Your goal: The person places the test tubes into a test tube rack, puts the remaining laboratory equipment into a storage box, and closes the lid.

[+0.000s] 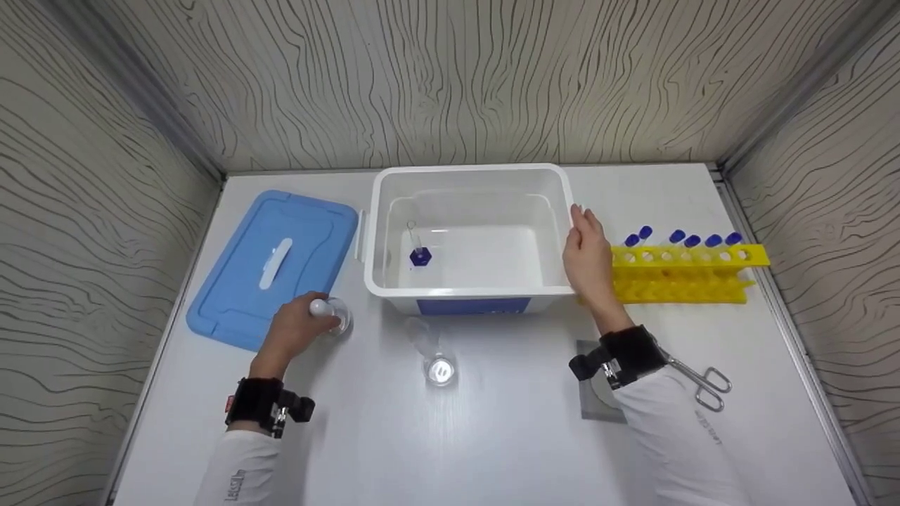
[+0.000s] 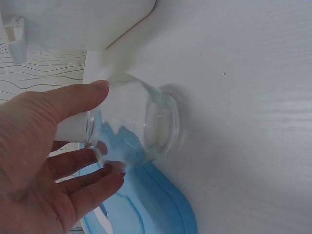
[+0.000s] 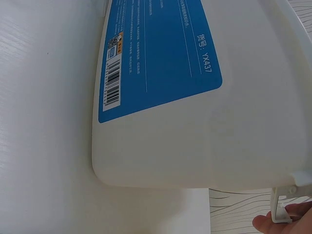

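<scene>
one blue-capped tube (image 1: 420, 254) already lies in the white bin (image 1: 470, 173) mid-worktop. the left hand (image 1: 295, 330) curls its fingers round a clear glass flask (image 2: 141, 122) beside the blue lid (image 1: 274, 263); the right hand (image 1: 587, 256) rests straight-fingered on the bin's right rim. a second flask (image 1: 436, 355) and the racked tubes (image 1: 678, 239) remain outside.

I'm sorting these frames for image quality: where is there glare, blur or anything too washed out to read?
Head view: a bright glare spot on the clear flask lying mid-table; the walls bow at the edges. Left wrist view: the glass vessel in the left hand is smeared and soft. Right wrist view: the white bin is sharp, its label print legible.
</scene>
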### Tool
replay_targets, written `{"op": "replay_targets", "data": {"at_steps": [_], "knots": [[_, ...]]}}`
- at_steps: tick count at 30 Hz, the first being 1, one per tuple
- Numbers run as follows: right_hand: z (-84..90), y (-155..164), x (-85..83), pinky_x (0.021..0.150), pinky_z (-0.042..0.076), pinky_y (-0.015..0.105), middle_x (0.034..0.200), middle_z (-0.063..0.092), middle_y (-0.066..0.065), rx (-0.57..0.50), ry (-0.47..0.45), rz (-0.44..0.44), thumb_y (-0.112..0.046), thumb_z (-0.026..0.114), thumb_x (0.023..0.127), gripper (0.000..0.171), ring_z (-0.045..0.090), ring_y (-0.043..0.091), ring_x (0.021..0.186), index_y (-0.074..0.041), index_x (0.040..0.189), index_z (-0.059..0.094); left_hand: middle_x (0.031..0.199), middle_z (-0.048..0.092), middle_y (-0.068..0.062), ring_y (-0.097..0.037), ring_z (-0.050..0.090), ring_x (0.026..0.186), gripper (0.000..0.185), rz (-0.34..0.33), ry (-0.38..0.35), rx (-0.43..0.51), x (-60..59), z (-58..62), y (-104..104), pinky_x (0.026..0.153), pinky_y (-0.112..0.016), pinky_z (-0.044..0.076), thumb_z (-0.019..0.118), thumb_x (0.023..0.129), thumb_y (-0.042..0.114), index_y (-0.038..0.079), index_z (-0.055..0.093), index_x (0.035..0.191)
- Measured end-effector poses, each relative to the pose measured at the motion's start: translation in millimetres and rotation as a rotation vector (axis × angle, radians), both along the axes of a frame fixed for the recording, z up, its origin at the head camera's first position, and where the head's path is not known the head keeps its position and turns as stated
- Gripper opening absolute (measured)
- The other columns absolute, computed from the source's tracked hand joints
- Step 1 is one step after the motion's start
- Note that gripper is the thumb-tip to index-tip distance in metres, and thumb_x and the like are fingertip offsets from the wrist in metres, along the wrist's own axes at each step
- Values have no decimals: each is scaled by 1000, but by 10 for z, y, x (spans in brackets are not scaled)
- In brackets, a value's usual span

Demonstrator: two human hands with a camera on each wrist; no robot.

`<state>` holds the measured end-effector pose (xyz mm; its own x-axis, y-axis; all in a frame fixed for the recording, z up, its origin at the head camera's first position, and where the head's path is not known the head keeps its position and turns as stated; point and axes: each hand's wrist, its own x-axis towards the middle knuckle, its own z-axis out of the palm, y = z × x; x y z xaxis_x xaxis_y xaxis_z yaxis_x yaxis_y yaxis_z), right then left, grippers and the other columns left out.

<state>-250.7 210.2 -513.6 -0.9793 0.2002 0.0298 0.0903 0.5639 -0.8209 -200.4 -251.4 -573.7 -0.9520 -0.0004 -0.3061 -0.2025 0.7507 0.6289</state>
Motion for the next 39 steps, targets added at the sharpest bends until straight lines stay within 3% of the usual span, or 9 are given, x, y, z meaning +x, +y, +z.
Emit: {"op": "replay_targets", "data": {"at_steps": [14, 18, 32, 39], "knots": [[0, 6, -13, 125, 20, 50, 163, 25, 20, 28, -1, -6, -18, 32, 107, 48, 23, 35, 153, -10, 154, 33, 141, 54, -26, -41, 52, 131, 60, 136, 128, 154, -42, -306, 152, 107, -53, 44, 72, 89, 25, 0, 50, 139], [-6, 3, -19, 125, 20, 50, 163, 25, 21, 37, 4, -7, -18, 32, 107, 48, 23, 35, 153, -9, 154, 33, 144, 51, -25, -41, 50, 134, 66, 152, 115, 172, -58, -354, 186, 110, -53, 43, 73, 88, 26, 0, 46, 142], [-17, -18, -16, 124, 21, 49, 163, 25, 19, 24, -11, -1, -19, 32, 107, 48, 23, 34, 153, -9, 155, 32, 144, 52, -25, -40, 51, 133, 68, 183, 92, 152, -65, -298, 118, 109, -52, 45, 73, 88, 33, 2, 48, 144], [-4, -4, -11, 124, 21, 50, 164, 24, 18, 24, -28, -8, -18, 33, 107, 48, 22, 34, 154, -11, 155, 31, 146, 51, -23, -39, 51, 134, 72, 202, 121, 154, -78, -138, 35, 108, -51, 46, 71, 89, 38, 4, 46, 146]]}}
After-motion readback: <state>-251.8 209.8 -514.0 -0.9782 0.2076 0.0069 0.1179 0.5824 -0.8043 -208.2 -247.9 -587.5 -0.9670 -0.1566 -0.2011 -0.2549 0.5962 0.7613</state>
